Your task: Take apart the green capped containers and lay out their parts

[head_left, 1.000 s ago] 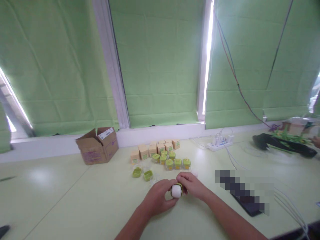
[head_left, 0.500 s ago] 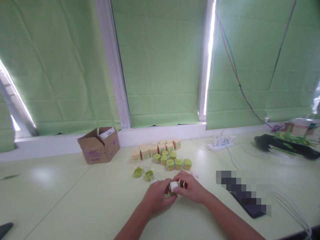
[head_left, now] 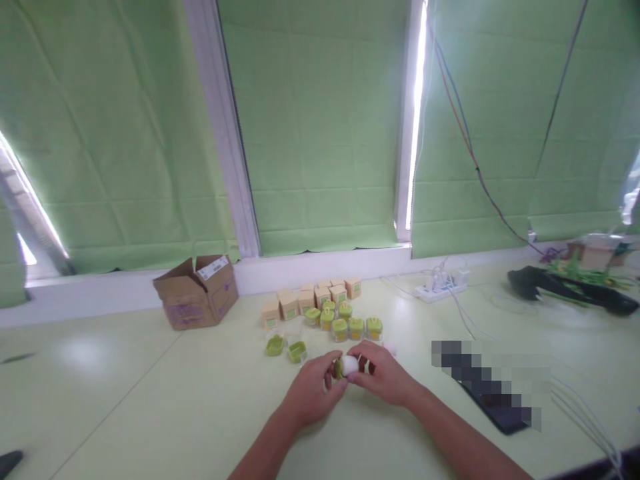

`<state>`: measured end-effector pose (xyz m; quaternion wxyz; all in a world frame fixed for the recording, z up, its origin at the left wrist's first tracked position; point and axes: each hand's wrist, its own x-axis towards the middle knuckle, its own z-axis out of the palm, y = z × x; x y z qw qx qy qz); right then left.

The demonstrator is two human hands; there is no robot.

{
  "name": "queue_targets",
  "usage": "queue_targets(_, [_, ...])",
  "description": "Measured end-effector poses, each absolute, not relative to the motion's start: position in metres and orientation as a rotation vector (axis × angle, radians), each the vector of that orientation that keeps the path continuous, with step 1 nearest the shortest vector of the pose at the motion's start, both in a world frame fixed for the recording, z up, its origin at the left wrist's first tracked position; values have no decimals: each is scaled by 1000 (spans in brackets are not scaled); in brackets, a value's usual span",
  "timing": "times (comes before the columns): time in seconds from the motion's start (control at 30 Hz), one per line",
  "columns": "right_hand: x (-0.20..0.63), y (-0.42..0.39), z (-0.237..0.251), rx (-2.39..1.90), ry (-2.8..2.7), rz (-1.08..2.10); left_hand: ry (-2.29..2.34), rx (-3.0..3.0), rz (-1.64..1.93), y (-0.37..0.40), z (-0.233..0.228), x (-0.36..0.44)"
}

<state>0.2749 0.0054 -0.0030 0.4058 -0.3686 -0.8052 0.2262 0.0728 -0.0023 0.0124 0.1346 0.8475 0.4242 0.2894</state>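
In front of me my left hand (head_left: 311, 392) grips a small green lid (head_left: 339, 369) by its edge, fingers curled round it. Against the lid's inner side sits a soft-looking white rounded piece (head_left: 350, 365), pinched by my right hand (head_left: 384, 377). What the white piece is made of I cannot make out. Just beyond the left hand lie two more green lids, one farther left (head_left: 275, 345) and one nearer (head_left: 297, 352), with clear plastic parts beside them. A pale pink piece (head_left: 389, 348) lies partly behind my right hand.
Several clear containers with green lids (head_left: 357, 328) stand beyond my hands, backed by small tan boxes (head_left: 289, 305). An open cardboard box (head_left: 197, 293) is at the back left. Rightward are a power strip (head_left: 440, 288) with cables and a dark, partly blurred-out flat object (head_left: 505, 417).
The green lid has turned so that it now shows edge-on, with the white piece sticking out to its right. My left hand has shifted slightly; the view has moved a little.
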Motion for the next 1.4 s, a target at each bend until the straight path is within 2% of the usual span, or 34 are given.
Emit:
queue_targets(0.37, [276, 5, -5, -955, -2107, 471, 1224, 2227, 851, 0, 14, 82])
queue_targets(1.4, [266, 1, -6, -932, -2314, 328, 1437, 2553, 511, -4, 10, 83])
